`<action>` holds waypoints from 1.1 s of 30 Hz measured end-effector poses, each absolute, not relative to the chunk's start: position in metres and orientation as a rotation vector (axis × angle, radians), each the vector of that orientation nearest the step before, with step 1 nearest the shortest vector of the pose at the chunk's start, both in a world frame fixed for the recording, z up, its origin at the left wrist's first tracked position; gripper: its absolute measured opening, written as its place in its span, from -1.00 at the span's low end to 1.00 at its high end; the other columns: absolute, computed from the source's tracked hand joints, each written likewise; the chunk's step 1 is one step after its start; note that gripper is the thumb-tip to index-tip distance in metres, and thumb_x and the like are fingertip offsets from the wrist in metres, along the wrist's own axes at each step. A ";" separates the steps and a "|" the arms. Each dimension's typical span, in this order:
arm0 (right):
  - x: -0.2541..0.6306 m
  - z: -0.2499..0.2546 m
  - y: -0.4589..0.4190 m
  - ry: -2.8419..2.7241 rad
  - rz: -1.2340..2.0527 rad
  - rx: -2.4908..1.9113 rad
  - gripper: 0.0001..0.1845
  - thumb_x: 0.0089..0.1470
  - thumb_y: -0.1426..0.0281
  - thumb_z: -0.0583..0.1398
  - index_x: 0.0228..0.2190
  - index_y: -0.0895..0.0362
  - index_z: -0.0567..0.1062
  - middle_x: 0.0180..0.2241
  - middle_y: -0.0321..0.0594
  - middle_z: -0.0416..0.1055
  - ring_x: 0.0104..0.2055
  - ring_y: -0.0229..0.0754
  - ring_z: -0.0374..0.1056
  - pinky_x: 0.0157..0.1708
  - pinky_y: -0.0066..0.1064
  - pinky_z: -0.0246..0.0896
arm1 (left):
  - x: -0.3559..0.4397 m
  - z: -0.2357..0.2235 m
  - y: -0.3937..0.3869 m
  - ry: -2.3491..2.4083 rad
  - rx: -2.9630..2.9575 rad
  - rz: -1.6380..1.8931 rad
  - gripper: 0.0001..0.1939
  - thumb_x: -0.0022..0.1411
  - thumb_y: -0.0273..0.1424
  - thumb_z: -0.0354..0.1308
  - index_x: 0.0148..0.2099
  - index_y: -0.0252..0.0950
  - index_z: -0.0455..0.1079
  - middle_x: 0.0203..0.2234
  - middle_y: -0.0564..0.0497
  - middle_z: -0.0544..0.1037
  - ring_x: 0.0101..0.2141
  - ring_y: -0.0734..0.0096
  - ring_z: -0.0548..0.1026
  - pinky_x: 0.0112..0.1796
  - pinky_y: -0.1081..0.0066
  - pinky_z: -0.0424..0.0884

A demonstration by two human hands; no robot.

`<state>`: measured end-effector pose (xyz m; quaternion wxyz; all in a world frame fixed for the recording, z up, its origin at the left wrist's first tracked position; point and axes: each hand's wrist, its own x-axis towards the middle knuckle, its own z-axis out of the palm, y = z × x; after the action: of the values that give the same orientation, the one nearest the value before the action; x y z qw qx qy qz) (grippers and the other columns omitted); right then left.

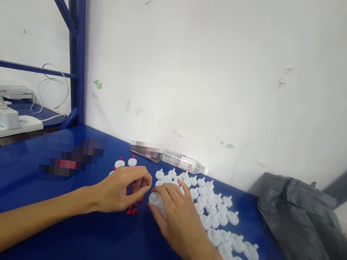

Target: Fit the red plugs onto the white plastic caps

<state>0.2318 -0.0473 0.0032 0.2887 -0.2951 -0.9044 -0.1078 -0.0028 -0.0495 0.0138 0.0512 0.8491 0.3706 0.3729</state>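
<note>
My right hand (177, 213) grips a white plastic spout cap (155, 198) between thumb and fingers, its tip turned toward my left hand. Close beside it, my left hand (124, 188) is closed in a pinch, thumb against forefinger; whatever is between the fingertips is too small or hidden to make out. Several small red caps (132, 210) lie on the blue table (85, 238) under and behind the left hand. Beyond that hand stand white spout caps with red tips (132, 161). Many plain white spout caps (210, 207) spread out behind and to the right of my right hand.
A phone (147, 154) and a clear plastic bottle (184, 162) lie along the wall. On the right a black plastic bag (302, 227) rests on the table. A power strip (4, 126) with plugs is at the left, near a blue metal post (76, 37).
</note>
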 end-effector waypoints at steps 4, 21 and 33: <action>0.232 0.002 -0.046 -2.419 -0.261 -0.793 -0.78 0.23 0.46 0.30 -0.08 0.06 0.48 -0.19 -0.32 0.65 -0.11 -0.07 0.63 0.33 0.15 0.32 | 0.003 0.007 -0.054 1.008 2.526 1.137 -0.92 0.46 -0.42 0.12 -0.12 -0.20 0.45 -0.34 0.10 0.58 -0.46 0.51 0.52 -0.45 0.49 0.37; 0.233 0.007 -0.046 -2.259 -0.434 -0.697 -0.66 0.25 0.42 0.30 0.06 0.13 0.51 -0.19 -0.24 0.68 -0.14 -0.04 0.62 0.15 0.09 0.46 | 0.000 0.003 -0.050 1.094 2.501 1.111 -0.90 0.51 -0.35 0.12 -0.03 -0.18 0.47 -0.28 0.08 0.59 -0.41 0.44 0.54 -0.36 0.39 0.35; 0.226 0.011 -0.060 -2.106 -0.262 -0.616 -0.74 0.39 0.32 0.20 0.07 0.05 0.53 -0.16 -0.18 0.66 -0.17 -0.09 0.64 -0.14 -0.25 0.68 | 0.004 -0.001 -0.052 1.127 2.409 0.974 -0.58 0.64 -0.17 -0.25 -0.30 -0.14 0.20 -0.46 0.15 0.35 -0.45 0.32 0.30 -0.38 0.29 0.22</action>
<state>0.2258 -0.0600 0.0112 0.4494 -0.2490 -0.8514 -0.1058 0.0038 -0.0517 -0.0009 0.1539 0.8404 0.3933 0.3396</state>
